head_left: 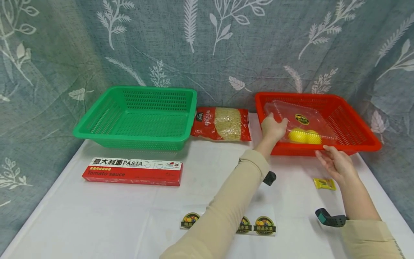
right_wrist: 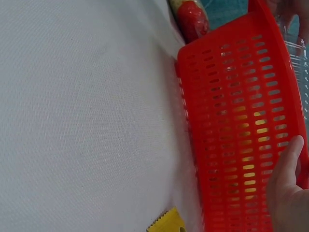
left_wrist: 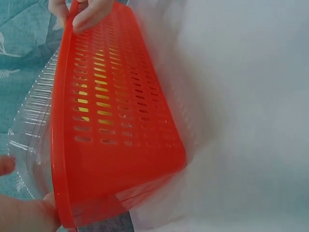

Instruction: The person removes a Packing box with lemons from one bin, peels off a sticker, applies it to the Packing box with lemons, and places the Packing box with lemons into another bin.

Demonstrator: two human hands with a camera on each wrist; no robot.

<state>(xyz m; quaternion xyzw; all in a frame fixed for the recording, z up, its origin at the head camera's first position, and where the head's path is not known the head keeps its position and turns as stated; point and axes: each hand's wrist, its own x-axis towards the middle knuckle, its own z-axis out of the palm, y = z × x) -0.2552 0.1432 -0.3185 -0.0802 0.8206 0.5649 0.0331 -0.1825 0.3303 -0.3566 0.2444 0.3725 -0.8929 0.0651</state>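
Note:
A clear plastic fruit box (head_left: 310, 111) with a round black sticker and yellow fruit (head_left: 304, 136) inside sits tilted in the red basket (head_left: 359, 146). My left hand (head_left: 274, 127) holds the box's left edge, near the basket's front left corner. In the left wrist view the left thumb (left_wrist: 29, 212) lies by the basket rim and a fingertip is beyond the box's edge. My right hand (head_left: 337, 165) grips the basket's front rim, its thumb (right_wrist: 289, 162) on the outer side in the right wrist view. Its other fingers are partly hidden.
A green basket (head_left: 145, 138) stands at the back left. Beside it lies a red bag of pasta (head_left: 223, 124); a pasta box (head_left: 132, 172) lies in front. A yellow packet (head_left: 324, 183) is near my right hand. A sticker sheet (head_left: 265, 226) lies at the front.

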